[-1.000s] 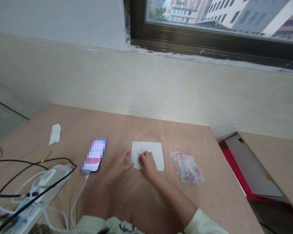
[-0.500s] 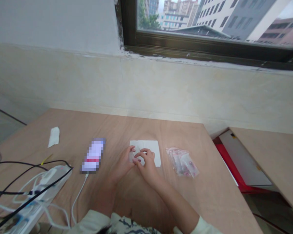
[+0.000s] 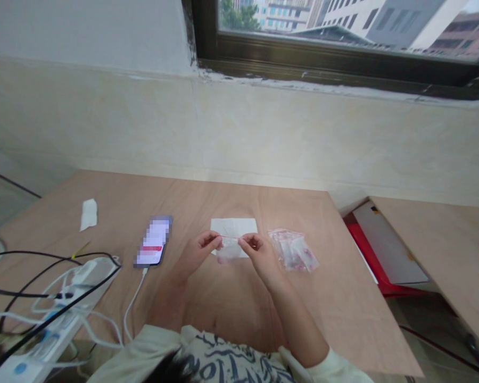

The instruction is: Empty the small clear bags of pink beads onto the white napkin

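Observation:
My left hand point(image 3: 201, 251) and my right hand point(image 3: 256, 250) pinch the red-lined top edge of a small clear zip bag point(image 3: 229, 250) from either side. The bag hangs between my fingers, just over the near edge of a white paper sheet point(image 3: 233, 227). The sheet lies flat on a wooden tabletop point(image 3: 223, 314). To the right of my right hand lies a heap of clear zip bags with red marks point(image 3: 292, 250). Its contents are hard to make out.
A phone with a blurred screen point(image 3: 154, 242) lies left of my hands, its white charging cable running to a power strip point(image 3: 91, 274) tangled with black and white cables. A crumpled tissue point(image 3: 88, 214) lies further left. A wall and window stand behind the table.
My hands have moved apart and lifted the small bag off the paper, now stretching its top edge between them. The view has tilted slightly, so the table sits a little higher in the frame.

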`<state>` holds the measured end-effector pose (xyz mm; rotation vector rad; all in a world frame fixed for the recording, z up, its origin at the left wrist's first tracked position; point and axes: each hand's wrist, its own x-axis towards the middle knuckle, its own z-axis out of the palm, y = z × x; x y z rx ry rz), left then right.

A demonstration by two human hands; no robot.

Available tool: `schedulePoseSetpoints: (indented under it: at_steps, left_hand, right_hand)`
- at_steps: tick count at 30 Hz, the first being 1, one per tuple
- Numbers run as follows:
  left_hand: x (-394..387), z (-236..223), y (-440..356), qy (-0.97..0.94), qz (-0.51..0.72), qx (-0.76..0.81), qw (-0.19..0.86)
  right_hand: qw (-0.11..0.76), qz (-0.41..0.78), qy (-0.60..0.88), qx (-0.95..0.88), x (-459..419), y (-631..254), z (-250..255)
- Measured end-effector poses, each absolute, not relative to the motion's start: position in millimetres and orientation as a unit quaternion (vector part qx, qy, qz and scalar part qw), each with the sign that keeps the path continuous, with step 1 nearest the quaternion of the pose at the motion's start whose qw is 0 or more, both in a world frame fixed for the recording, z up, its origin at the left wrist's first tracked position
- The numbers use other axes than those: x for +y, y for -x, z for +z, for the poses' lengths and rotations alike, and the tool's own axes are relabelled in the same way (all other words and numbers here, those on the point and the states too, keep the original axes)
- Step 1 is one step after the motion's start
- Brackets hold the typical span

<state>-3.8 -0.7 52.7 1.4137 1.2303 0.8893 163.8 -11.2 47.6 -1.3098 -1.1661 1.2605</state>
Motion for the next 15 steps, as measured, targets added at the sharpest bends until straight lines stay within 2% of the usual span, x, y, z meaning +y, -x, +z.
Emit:
schedulePoseSetpoints:
  at_steps: [3, 8, 15]
  left_hand:
    - [-1.5, 57.1, 3.6, -0.596, 0.359, 0.518, 0.497]
    - [-2.8, 60.9, 4.4, -0.645, 0.329, 0.495, 0.481]
    - [-4.4, 56.9, 0.9, -0.623, 0.368, 0.48, 0.496]
  right_hand:
    - [0.438, 0.497, 0.548, -0.51, -10.8, -166.5, 51.1]
    - [0.463, 0.433, 0.551, -0.542, -11.6, -166.1, 53.6]
    - [0.46, 0.508, 0.502, -0.527, -13.3, -166.3, 47.5]
